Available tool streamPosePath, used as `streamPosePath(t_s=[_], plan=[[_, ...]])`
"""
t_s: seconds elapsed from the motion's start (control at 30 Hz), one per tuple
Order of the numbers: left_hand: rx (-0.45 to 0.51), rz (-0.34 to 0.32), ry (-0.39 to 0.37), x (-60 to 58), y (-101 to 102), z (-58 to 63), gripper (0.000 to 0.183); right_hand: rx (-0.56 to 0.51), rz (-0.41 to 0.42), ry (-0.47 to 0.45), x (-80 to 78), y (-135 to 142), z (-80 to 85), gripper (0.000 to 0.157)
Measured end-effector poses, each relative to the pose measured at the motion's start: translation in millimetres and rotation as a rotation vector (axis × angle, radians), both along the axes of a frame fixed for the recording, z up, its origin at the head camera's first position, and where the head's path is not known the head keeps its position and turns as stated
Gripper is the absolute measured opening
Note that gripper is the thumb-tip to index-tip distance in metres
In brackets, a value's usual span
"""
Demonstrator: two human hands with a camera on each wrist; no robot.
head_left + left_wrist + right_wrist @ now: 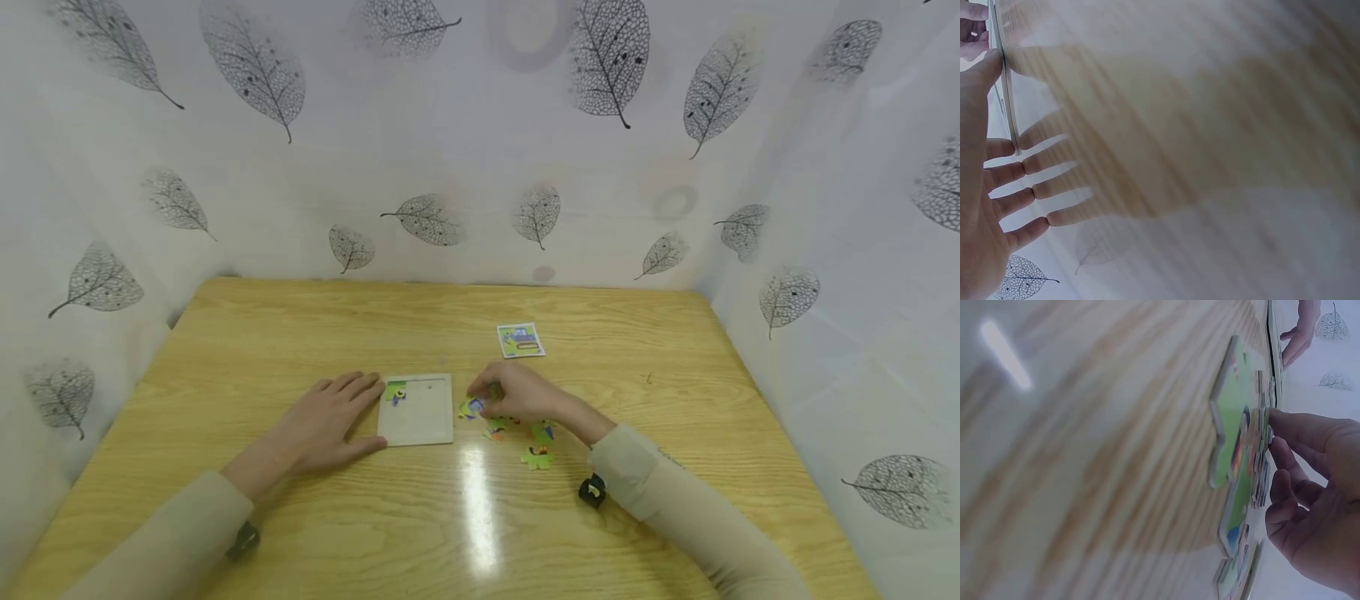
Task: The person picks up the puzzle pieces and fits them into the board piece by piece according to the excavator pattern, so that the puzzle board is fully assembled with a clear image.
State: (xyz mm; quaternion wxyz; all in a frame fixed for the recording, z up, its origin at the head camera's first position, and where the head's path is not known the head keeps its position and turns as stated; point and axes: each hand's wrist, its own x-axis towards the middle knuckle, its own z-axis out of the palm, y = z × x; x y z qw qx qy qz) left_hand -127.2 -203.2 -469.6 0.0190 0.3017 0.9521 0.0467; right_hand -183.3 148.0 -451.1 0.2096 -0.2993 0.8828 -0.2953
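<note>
A square white puzzle tray [416,421] lies on the table, with one green puzzle piece [392,392] in its far left corner. My left hand [330,423] rests flat at the tray's left side, fingers spread and straight, thumb at the near left corner. In the left wrist view, the fingertips [1036,226] meet the tabletop. To the right of the tray, my right hand [520,392] is over a group of loose jigsaw pieces [495,431]. Its thumb and forefinger pinch a puzzle piece [474,407] at the group's left side; the other fingers are curled in.
Nearer the front lies a separate green piece [537,458]. A square picture card [521,340] with a digger on it lies behind the right hand. A leaf-print curtain [465,150] surrounds the wooden table [337,533] at the back and sides.
</note>
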Motion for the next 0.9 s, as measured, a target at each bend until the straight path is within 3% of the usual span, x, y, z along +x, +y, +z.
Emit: streamPosePath(t_s=[0.57,0.9], plan=[[-0.018,0.006,-0.02,-1.9,0.4,1.2,0.09,0.01,-0.039,-0.001,-1.0,-1.6,-0.6,0.024],[-0.001,0.005,-0.014,0.5,1.6,3.8,0.088,-0.112,-0.088,-0.075,-2.5,5.5,-7.4,0.016]])
